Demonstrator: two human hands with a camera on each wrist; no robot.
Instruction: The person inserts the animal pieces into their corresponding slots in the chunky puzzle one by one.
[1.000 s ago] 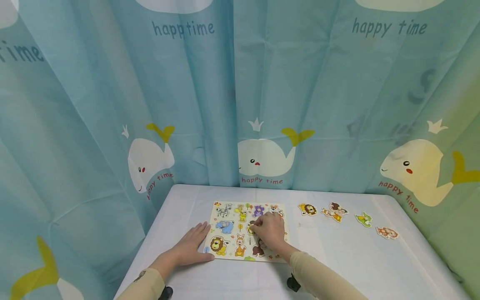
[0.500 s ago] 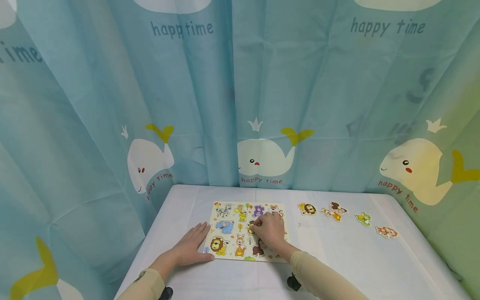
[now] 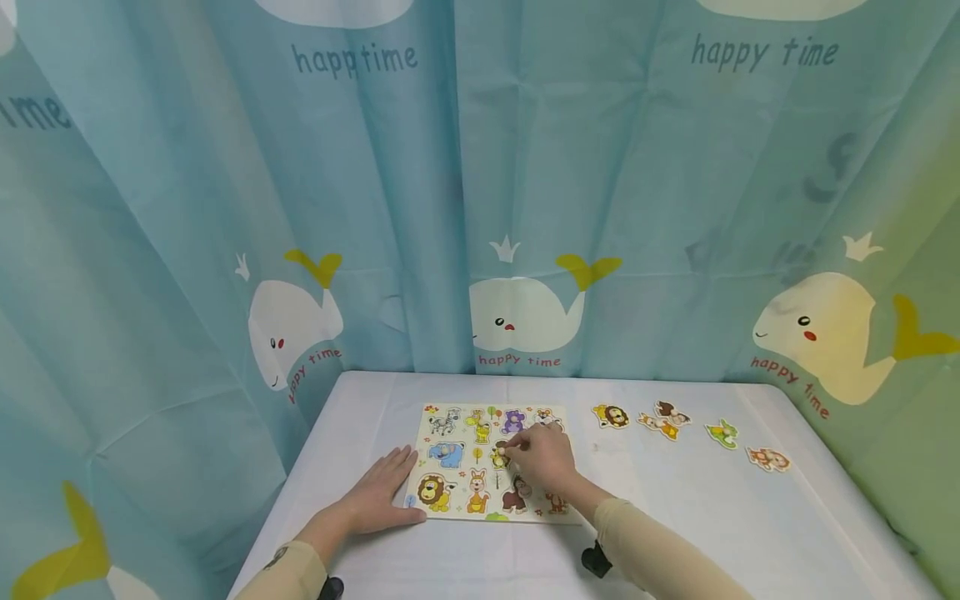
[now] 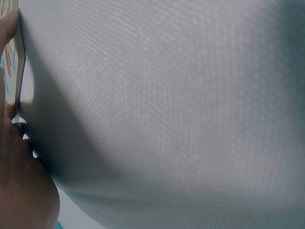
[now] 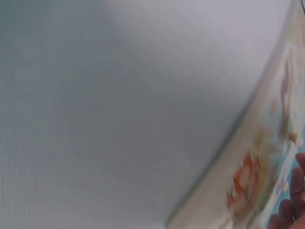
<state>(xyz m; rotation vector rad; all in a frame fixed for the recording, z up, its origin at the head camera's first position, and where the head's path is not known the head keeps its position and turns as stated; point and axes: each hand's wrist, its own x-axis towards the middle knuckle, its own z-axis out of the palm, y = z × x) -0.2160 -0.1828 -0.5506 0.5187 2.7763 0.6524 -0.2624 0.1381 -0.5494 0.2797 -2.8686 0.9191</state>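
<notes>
A white animal puzzle board (image 3: 463,479) lies on the table, with several animal pieces in it, among them a blue elephant (image 3: 447,455) and a lion (image 3: 434,492). My left hand (image 3: 381,492) rests flat at the board's left edge, fingers spread and touching it. In the left wrist view, part of that hand (image 4: 24,186) shows beside the board's edge. My right hand (image 3: 543,457) reaches over the board, finger and thumb pinching at a small yellow animal puzzle piece (image 3: 498,457) in the middle row. The fingertips partly cover this piece. Fingers (image 5: 296,183) of the right hand show at the right wrist view's edge.
Right of the board lie loose cut-out pieces: a lion (image 3: 611,416), overlapping kangaroo (image 3: 659,426) and brown animal (image 3: 671,412) pieces, a green one (image 3: 722,433) and an orange one (image 3: 768,459). A blue whale-print curtain (image 3: 517,167) hangs behind the white-covered table (image 3: 675,517).
My right hand has shifted slightly to the right over the board, uncovering more of the yellow piece and the bottom-right piece. My left hand stays in place. The head view has turned slightly.
</notes>
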